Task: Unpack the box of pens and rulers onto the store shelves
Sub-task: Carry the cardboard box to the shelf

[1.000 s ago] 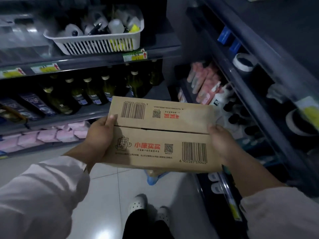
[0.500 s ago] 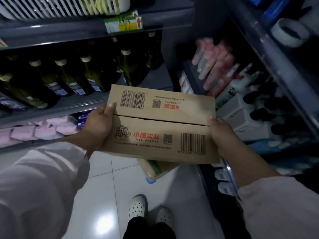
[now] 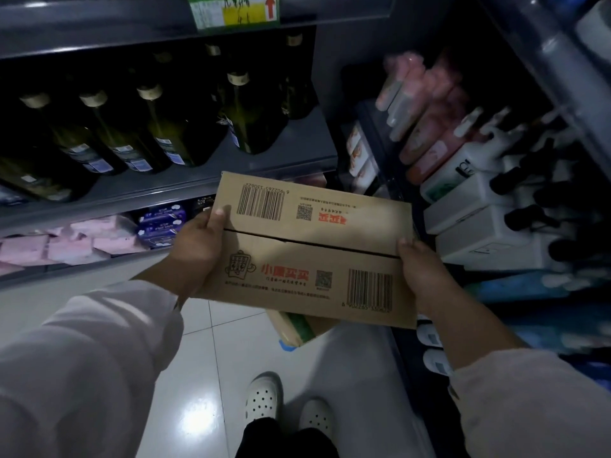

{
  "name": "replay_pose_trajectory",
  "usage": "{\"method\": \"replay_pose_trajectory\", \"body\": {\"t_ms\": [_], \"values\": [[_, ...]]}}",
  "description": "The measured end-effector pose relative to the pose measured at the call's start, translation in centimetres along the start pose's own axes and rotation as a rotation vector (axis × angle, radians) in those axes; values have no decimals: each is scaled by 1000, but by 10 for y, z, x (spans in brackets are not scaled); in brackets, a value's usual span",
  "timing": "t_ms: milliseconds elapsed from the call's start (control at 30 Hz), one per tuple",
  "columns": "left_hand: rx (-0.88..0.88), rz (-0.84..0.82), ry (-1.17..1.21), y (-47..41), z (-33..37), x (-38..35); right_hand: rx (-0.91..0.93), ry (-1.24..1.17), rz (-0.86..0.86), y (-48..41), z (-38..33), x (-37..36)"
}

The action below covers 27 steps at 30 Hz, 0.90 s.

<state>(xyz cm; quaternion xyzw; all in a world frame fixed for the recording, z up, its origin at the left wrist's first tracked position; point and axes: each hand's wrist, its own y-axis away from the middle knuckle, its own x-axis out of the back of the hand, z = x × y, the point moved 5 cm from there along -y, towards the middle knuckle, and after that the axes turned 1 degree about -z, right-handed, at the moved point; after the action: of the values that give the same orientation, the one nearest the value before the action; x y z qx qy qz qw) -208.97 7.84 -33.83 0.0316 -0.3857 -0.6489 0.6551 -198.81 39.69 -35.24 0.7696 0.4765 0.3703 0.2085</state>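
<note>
A closed brown cardboard box with barcodes and red print hangs level in front of me, its two top flaps meeting along a middle seam. My left hand grips its left end, thumb on the top. My right hand grips its right end, thumb at the seam. What the box contains is hidden. Dark grey store shelves stand just beyond it.
Dark green bottles fill the shelf ahead, pink packs lie below. Pink and white pump bottles crowd the right shelves. Another cardboard box lies on the white tiled floor under the held box, near my white shoes.
The view has tilted down and come closer to the shelves; the white basket on the upper shelf has left the frame. Both hands hold the box as before.
</note>
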Motion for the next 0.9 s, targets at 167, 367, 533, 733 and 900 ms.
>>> {"method": "replay_pose_trajectory", "body": {"t_ms": [167, 367, 533, 733, 900], "values": [[5, 4, 1, -6, -4, -1, 34, -37, 10, -5, -3, -5], [-20, -26, -26, -7, -2, 5, 122, 58, 130, 3, -8, -2], [-82, 32, 108, 5, 19, 16, 262, 72, 246, 22, -23, 7], [-192, 5, 231, 14, 50, 20, 426, -80, 257, 42, -52, 15], [-453, -73, -245, -3, 69, 6, 607, 525, 177, 28, -73, 3]]}}
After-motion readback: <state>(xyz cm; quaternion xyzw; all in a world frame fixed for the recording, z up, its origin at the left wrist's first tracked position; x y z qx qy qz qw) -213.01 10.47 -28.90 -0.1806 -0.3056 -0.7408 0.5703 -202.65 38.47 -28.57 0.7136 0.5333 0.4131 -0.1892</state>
